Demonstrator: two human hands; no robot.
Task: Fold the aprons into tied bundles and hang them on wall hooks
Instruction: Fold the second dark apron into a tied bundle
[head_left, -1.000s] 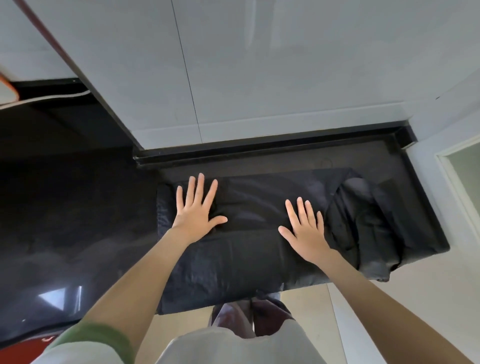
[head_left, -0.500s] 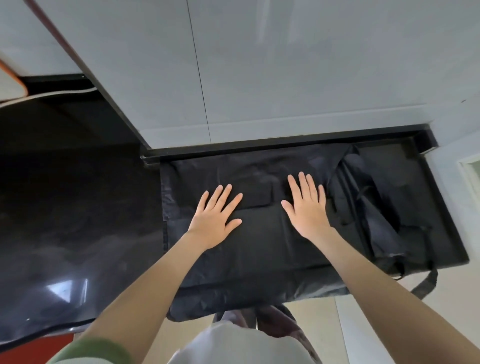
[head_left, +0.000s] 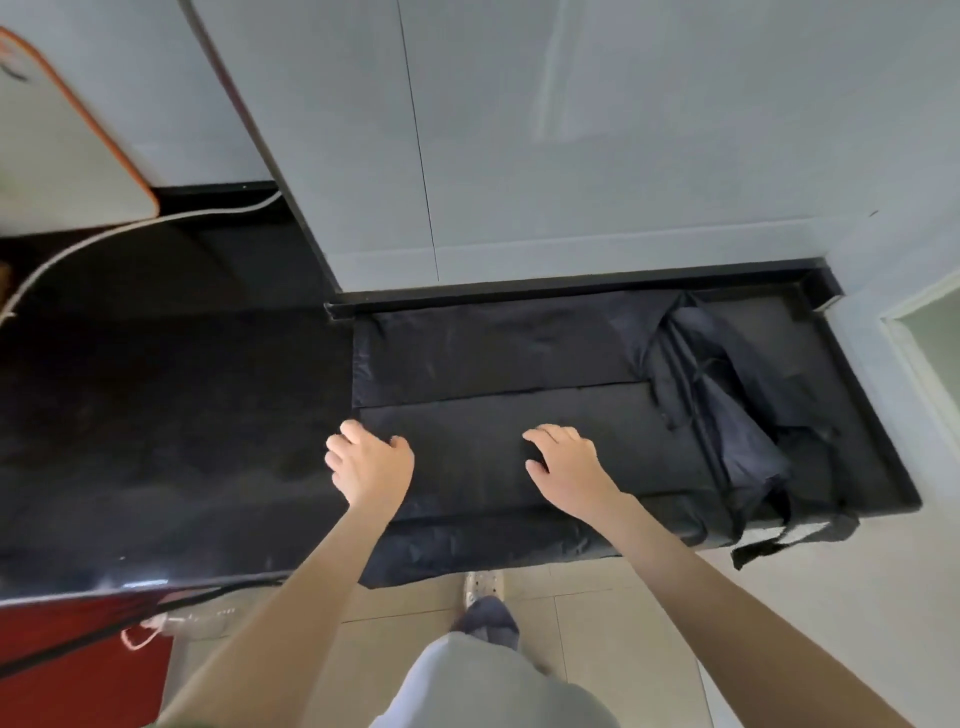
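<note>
Apron (head_left: 467, 457): probably light, limp, slightly slick; lies folded flat on table (head_left: 156, 415).
Hold: near edge, both ends.
Fingers: left hand (head_left: 371, 465) and right hand (head_left: 566, 462) curl onto cloth; grip unclear.

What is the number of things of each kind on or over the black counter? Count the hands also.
hands: 2, left hand and right hand
flat folded apron: 1
bunched black cloth: 1
white cable: 1
total: 5
</note>
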